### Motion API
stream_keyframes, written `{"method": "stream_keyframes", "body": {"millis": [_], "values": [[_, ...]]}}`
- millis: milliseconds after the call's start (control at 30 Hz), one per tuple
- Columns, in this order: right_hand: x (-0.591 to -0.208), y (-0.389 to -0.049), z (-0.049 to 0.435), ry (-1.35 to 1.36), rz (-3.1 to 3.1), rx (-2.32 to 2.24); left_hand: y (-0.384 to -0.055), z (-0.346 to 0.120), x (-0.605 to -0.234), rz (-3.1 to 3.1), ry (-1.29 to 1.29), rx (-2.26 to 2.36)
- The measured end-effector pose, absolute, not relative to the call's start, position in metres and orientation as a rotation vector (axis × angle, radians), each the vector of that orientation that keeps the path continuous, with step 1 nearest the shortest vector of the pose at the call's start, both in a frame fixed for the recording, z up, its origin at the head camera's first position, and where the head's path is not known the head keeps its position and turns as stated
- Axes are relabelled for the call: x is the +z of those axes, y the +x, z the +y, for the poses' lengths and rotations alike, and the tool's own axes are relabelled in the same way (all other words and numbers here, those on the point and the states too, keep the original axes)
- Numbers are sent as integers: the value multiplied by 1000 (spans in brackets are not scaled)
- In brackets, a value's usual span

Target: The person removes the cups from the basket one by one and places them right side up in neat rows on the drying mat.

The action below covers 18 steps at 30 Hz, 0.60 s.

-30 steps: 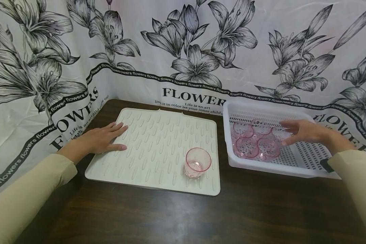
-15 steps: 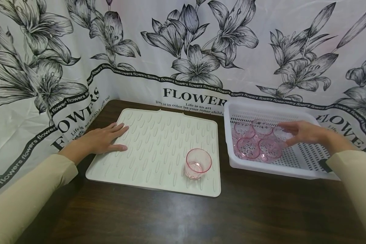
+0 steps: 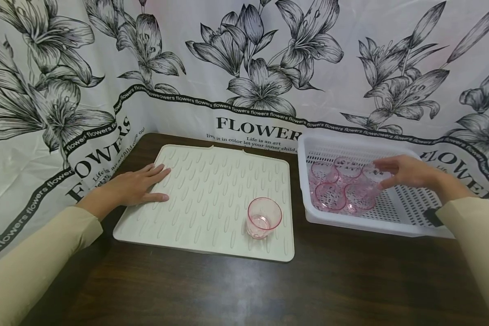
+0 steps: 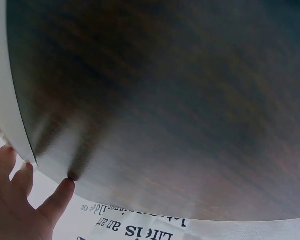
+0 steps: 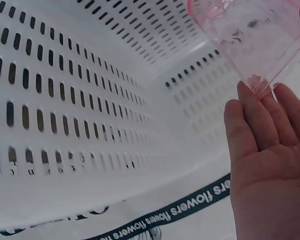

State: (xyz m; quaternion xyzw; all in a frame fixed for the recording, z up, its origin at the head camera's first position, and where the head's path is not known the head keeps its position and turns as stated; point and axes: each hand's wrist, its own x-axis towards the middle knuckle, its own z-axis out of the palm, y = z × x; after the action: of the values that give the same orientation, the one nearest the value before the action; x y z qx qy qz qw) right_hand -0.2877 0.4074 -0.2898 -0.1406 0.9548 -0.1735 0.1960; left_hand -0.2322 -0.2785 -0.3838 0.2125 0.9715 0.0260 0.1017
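Note:
In the head view my left hand [image 3: 136, 186] rests with spread fingers on the left edge of a cream ridged drying mat [image 3: 203, 194]. A clear tumbler with a pink rim [image 3: 264, 217] stands upright on the mat's right front part. My right hand [image 3: 411, 173] reaches into a white perforated basket [image 3: 362, 222] and holds another pink tumbler [image 5: 255, 42] between thumb and fingers. Fingertips [image 5: 262, 90] lie against this tumbler's side in the right wrist view. Several more pink tumblers [image 3: 330, 197] stand bunched in the basket's left half.
The dark wooden table [image 3: 236, 290] extends in front of the mat and basket. A white curtain [image 3: 265, 50] with black flower prints stands close behind and to the left. The basket's right half shows its slotted floor [image 3: 411, 206].
My right thumb and fingers have drawn closer together around the tumbler, and the hand has risen slightly. The left hand, the mat and the tumbler on it stay put.

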Motion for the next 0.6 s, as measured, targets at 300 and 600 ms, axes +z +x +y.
{"method": "stream_keyframes", "body": {"millis": [300, 600], "values": [[-266, -283, 400, -366, 2791, -419, -232, -278, -384, 2869, 604, 76], [-243, -277, 389, -366, 2823, -443, -232, -278, -386, 2870, 593, 87]]}}
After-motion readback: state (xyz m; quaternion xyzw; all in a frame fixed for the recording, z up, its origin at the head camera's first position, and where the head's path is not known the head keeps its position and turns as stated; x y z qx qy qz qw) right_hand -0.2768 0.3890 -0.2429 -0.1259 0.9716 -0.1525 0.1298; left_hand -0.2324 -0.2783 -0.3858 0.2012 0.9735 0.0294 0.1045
